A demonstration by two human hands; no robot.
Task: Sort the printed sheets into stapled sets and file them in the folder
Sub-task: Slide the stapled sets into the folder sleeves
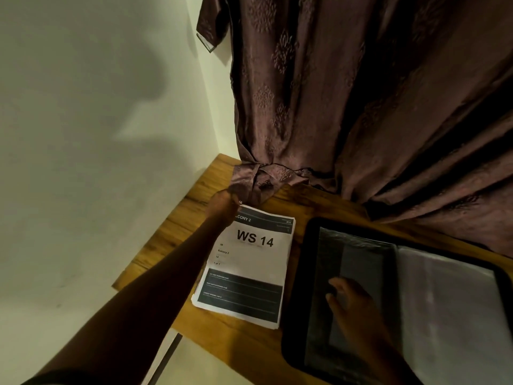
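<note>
The stack of sheets point(247, 269) reads "WS 14" and "Balcony 2", lying just left of the open black folder point(313, 273). The left hand point(224, 202) is at the stack's top corner, grip unclear. The right hand point(351, 297) rests loose-fingered on the folder's left sleeve.

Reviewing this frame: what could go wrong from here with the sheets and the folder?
The left hand is at the top corner of the WS 14 stack, right beside the curtain; a lift might snag the fabric or fan loose sheets. The right hand rests on the open folder, which appears to overhang the table edge and might slip.
</note>
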